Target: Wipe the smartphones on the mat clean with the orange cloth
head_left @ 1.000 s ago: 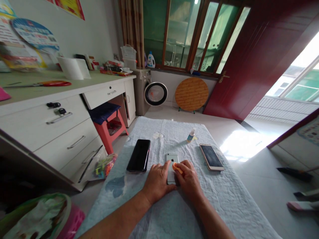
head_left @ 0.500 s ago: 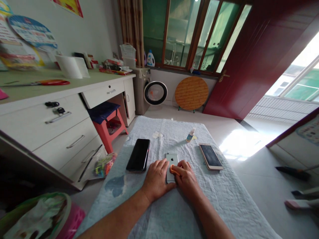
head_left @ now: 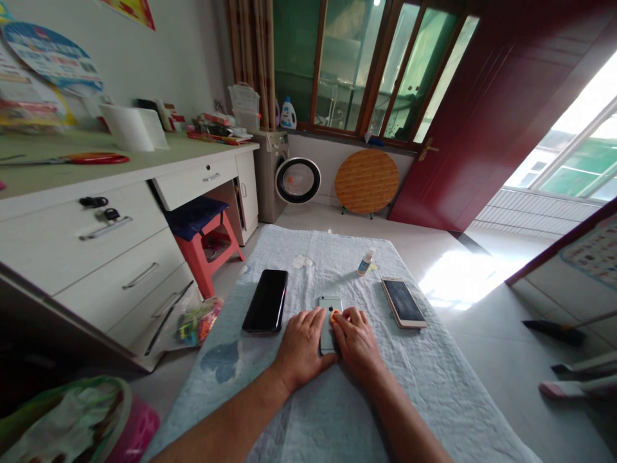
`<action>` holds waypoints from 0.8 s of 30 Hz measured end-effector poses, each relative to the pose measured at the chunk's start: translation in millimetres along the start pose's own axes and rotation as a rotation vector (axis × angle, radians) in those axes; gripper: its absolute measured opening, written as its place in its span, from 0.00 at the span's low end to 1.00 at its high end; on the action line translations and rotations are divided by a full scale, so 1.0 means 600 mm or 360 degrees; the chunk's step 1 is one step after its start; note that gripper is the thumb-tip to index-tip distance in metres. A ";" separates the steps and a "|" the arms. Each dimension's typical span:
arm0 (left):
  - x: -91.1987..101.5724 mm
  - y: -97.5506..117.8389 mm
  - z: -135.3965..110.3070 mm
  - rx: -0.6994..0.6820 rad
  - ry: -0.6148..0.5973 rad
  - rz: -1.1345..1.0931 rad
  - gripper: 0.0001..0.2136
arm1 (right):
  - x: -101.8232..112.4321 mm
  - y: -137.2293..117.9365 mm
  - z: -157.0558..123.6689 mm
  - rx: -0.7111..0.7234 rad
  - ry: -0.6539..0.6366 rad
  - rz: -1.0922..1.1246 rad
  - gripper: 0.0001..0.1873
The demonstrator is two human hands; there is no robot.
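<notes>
A silver smartphone (head_left: 327,335) lies back up on the cloth, its apple logo showing between my hands. My left hand (head_left: 303,344) grips its left side, fingers along that edge and thumb across the bottom end. Pinched in the fingers of my right hand (head_left: 357,341) is a small orange pad (head_left: 333,315), pressed on the phone's back just below the logo. My fingers cover part of both pad and phone. To the left rests a larger black smartphone (head_left: 266,301); to the right, a gold-framed smartphone (head_left: 403,303). Beyond them stands a small spray bottle (head_left: 366,262).
A pale blue cloth (head_left: 308,411) covers the table. On the left are a white desk (head_left: 108,244) with drawers, a red stool (head_left: 207,247) and a pink bin (head_left: 139,424). A washing machine (head_left: 270,173) with its door ajar stands behind.
The orange pad and my right hand have slid slightly up the phone's back, toward the logo. My left hand keeps its hold. The view has shifted a little.
</notes>
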State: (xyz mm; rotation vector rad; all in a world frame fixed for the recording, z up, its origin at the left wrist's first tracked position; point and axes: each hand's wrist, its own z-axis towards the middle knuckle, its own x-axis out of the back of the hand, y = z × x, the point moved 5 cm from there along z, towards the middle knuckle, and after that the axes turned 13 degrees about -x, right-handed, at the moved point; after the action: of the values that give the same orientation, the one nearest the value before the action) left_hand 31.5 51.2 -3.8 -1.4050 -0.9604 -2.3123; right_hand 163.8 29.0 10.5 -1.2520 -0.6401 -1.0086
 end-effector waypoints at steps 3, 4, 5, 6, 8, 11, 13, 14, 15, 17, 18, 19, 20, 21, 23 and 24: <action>0.001 -0.001 -0.001 0.0002 0.0037 -0.0034 0.42 | -0.003 -0.007 0.000 0.0030 -0.0038 -0.0042 0.13; 0.001 -0.001 -0.001 0.0005 0.0045 -0.0038 0.42 | -0.004 -0.009 0.000 0.0043 -0.0054 -0.0050 0.13; 0.001 -0.001 -0.001 0.0005 0.0050 -0.0041 0.42 | -0.005 -0.011 -0.001 0.0063 -0.0070 -0.0050 0.12; 0.000 -0.001 -0.001 0.0002 0.0053 -0.0042 0.42 | -0.006 -0.014 -0.002 0.0086 -0.0086 -0.0040 0.12; 0.000 -0.002 -0.001 -0.0001 0.0058 -0.0042 0.40 | -0.007 -0.021 -0.005 0.0134 -0.0113 -0.0005 0.11; 0.000 -0.002 -0.001 -0.0009 0.0066 -0.0025 0.38 | -0.010 -0.031 -0.012 0.0228 -0.0189 0.0062 0.10; 0.000 -0.001 0.000 -0.0018 0.0067 -0.0001 0.37 | -0.010 -0.036 -0.016 0.0283 -0.0258 0.0109 0.10; -0.001 -0.001 0.000 -0.0018 0.0063 0.0013 0.37 | -0.010 -0.037 -0.017 0.0297 -0.0289 0.0130 0.10; -0.001 -0.001 0.000 -0.0015 0.0053 0.0027 0.36 | -0.008 -0.037 -0.019 0.0302 -0.0312 0.0149 0.10; -0.002 -0.001 0.000 -0.0001 0.0025 0.0050 0.33 | -0.003 -0.033 -0.022 0.0298 -0.0344 0.0184 0.11; -0.001 -0.001 0.001 0.0005 0.0013 0.0060 0.32 | 0.000 -0.030 -0.023 0.0293 -0.0353 0.0201 0.11; 0.000 0.000 0.001 0.0008 0.0001 0.0067 0.31 | 0.004 -0.025 -0.024 0.0282 -0.0362 0.0216 0.12; 0.001 0.000 0.001 0.0008 -0.0009 0.0072 0.30 | 0.008 -0.018 -0.025 0.0265 -0.0370 0.0229 0.13; 0.002 0.001 0.001 0.0007 -0.0018 0.0076 0.31 | 0.011 -0.010 -0.024 0.0239 -0.0374 0.0238 0.13; 0.005 0.002 0.002 0.0004 -0.0044 0.0080 0.34 | 0.018 0.008 -0.022 0.0169 -0.0355 0.0241 0.14; 0.006 0.002 0.002 0.0002 -0.0060 0.0082 0.35 | 0.021 0.017 -0.020 0.0132 -0.0336 0.0239 0.14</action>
State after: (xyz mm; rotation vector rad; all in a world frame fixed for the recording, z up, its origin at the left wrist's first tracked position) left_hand 31.1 51.2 0.2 -1.4600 -0.9250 -2.2558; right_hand 176.9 14.0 13.5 -1.3229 -0.7314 -0.7253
